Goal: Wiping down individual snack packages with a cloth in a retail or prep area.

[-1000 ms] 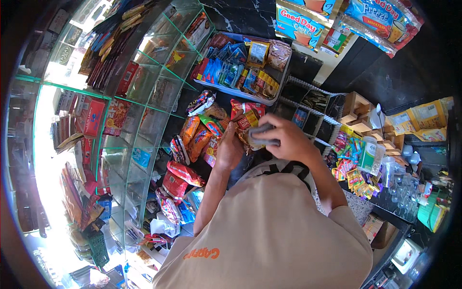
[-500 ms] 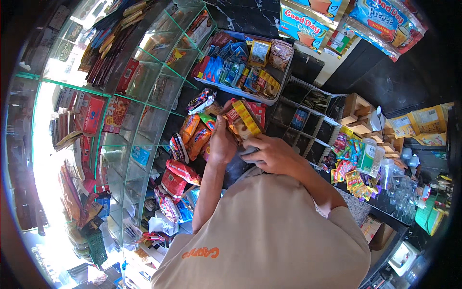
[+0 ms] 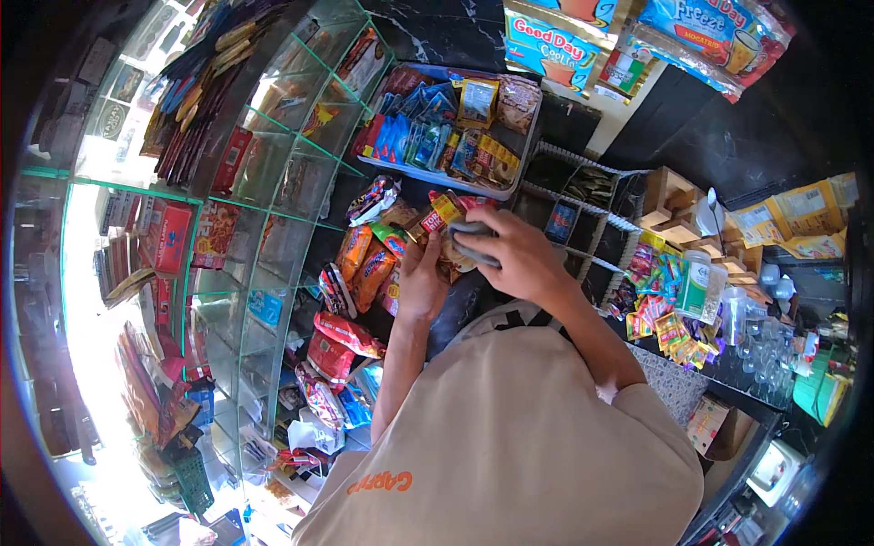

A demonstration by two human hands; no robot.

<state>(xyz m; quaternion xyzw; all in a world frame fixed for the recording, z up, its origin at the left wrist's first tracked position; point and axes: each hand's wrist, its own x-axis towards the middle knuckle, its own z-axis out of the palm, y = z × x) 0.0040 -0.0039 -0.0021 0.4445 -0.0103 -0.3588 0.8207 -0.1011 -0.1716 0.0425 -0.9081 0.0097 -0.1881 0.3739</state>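
Observation:
My left hand (image 3: 421, 279) grips a hanging strip of snack packets (image 3: 442, 211), yellow and red, in front of a shop display. Beside it my right hand (image 3: 517, 257) is closed on a grey cloth-like thing (image 3: 473, 238) and presses it against the same packets. What the grey thing is exactly, I cannot tell. Orange snack bags (image 3: 367, 264) hang just left of my left hand. My beige shirt (image 3: 510, 437) fills the lower middle of the view.
A blue tray (image 3: 428, 175) of sachets stands above the hands. Glass shelves (image 3: 264, 227) with boxed goods run along the left. Red packets (image 3: 339, 338) hang below. To the right are small boxes (image 3: 669, 205), a white-green jar (image 3: 696, 282) and clear cups (image 3: 765, 350).
Half a second ago my left hand held a yellow packet raised and my right hand was lower. Now the packet is down and my right hand with the grey thing is back on the packets.

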